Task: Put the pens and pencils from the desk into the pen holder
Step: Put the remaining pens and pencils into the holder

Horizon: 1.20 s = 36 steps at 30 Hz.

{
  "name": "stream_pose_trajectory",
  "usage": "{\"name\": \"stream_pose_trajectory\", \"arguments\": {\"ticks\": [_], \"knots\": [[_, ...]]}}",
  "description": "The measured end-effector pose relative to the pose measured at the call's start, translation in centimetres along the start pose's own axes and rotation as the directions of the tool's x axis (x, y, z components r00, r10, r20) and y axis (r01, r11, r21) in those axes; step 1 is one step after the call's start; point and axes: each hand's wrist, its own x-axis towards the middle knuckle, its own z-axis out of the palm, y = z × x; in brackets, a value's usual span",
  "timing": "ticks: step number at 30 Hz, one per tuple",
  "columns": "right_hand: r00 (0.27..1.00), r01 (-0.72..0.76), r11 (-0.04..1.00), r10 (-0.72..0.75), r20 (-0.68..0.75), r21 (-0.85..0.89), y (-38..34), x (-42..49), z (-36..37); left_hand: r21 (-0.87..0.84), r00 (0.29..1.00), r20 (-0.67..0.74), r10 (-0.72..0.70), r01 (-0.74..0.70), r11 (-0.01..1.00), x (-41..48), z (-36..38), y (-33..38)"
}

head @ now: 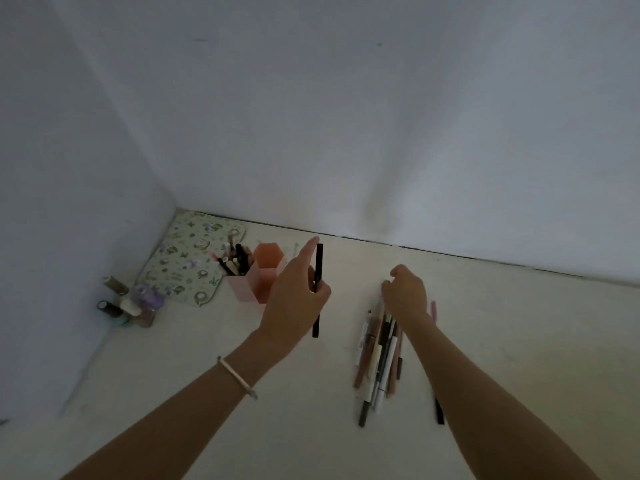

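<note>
Left hand (294,299) grip on slim, straight black pen (318,271).

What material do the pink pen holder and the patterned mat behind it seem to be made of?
Pen holder: probably plastic, matte, judging by its flat hexagonal walls and even pink and orange colour. Patterned mat: maybe fabric or soft printed sheet; it lies flat with rounded corners, but dim light leaves this open.

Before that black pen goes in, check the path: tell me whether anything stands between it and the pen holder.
Nothing visible does. The left hand holds the black pen upright just right of the pen holder; only bare desk lies between. The orange compartment looks empty.
</note>
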Motion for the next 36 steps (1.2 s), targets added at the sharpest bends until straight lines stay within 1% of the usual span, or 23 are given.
{"name": "stream_pose_trajectory", "arguments": {"ticks": [3,5,7,8,9,10,11,13,15,17,19,22,25,28,29,32,33,34,36], "knots": [[0.997,0.076,0.976,-0.071,0.03,-0.204,-0.5,0.3,2.1,0.0,0.995,-0.074,0.07,-0.071,0.998,0.1,-1.6,-0.3],[0.993,0.118,0.964,-0.113,0.038,-0.237,-0.9,0.5,3.0,0.003,0.993,-0.084,0.08,-0.08,0.997,0.1,-2.6,-0.5],[0.993,0.114,0.984,-0.112,0.023,-0.134,-1.8,0.8,2.8,-0.069,0.991,-0.115,0.071,-0.08,0.994,0.1,-3.8,-0.4],[0.993,0.116,0.992,-0.118,-0.025,-0.054,-2.5,1.1,2.1,-0.115,0.983,-0.165,0.076,-0.096,0.989,0.2,-4.6,-0.2],[0.986,0.138,0.99,-0.134,-0.102,0.032,-3.3,1.5,1.0,-0.135,0.965,-0.245,0.093,-0.129,0.982,0.4,-5.6,0.0],[0.971,0.173,0.977,-0.147,-0.19,0.127,-4.3,1.9,-0.3,-0.124,0.932,-0.345,0.114,-0.165,0.978,0.9,-6.7,0.1],[0.95,0.212,0.948,-0.143,-0.277,0.238,-5.5,2.1,-1.8,-0.099,0.888,-0.44,0.133,-0.196,0.976,1.5,-8.0,0.1],[0.899,0.316,0.846,-0.121,-0.421,0.43,-8.0,2.1,-4.7,-0.064,0.805,-0.575,0.148,-0.225,0.972,2.7,-10.4,-0.3],[0.842,0.43,0.734,-0.117,-0.526,0.525,-10.3,1.5,-6.8,-0.017,0.765,-0.625,0.155,-0.212,0.977,3.3,-12.1,-0.9],[0.796,0.526,0.624,-0.122,-0.593,0.578,-12.5,0.2,-7.9,0.067,0.762,-0.622,0.179,-0.176,0.982,3.5,-12.8,-1.9],[0.762,0.594,0.536,-0.136,-0.633,0.6,-14.2,-1.3,-8.2,0.121,0.786,-0.592,0.179,-0.133,0.984,3.3,-12.5,-3.0],[0.751,0.634,0.458,-0.174,-0.637,0.623,-15.9,-3.4,-7.4,0.136,0.822,-0.547,0.158,-0.099,0.986,3.2,-11.8,-4.6],[0.765,0.634,0.419,-0.219,-0.605,0.65,-16.9,-5.2,-5.7,0.138,0.839,-0.52,0.16,-0.102,0.985,3.5,-11.2,-5.8],[0.777,0.626,0.404,-0.25,-0.578,0.667,-17.4,-6.4,-4.0,0.105,0.866,-0.492,0.095,-0.049,0.993,3.3,-10.8,-6.8],[0.782,0.621,0.405,-0.259,-0.566,0.672,-17.5,-6.7,-3.6,0.139,0.873,-0.476,0.104,-0.042,0.989,3.3,-10.8,-7.2],[0.785,0.618,0.407,-0.281,-0.552,0.672,-17.6,-7.4,-2.3,0.375,0.887,-0.387,0.251,-0.097,0.922,2.9,-10.9,-7.9],[0.784,0.619,0.406,-0.285,-0.551,0.672,-17.6,-7.6,-1.9,0.413,0.887,-0.376,0.267,-0.098,0.905,2.8,-11.1,-8.0],[0.783,0.621,0.404,-0.291,-0.55,0.672,-17.6,-7.8,-1.5,0.414,0.876,-0.401,0.27,-0.089,0.906,2.6,-11.3,-7.9],[0.776,0.631,0.397,-0.327,-0.539,0.667,-17.7,-8.2,-0.6,0.378,0.823,-0.5,0.27,-0.074,0.923,2.2,-12.0,-7.9]]}}
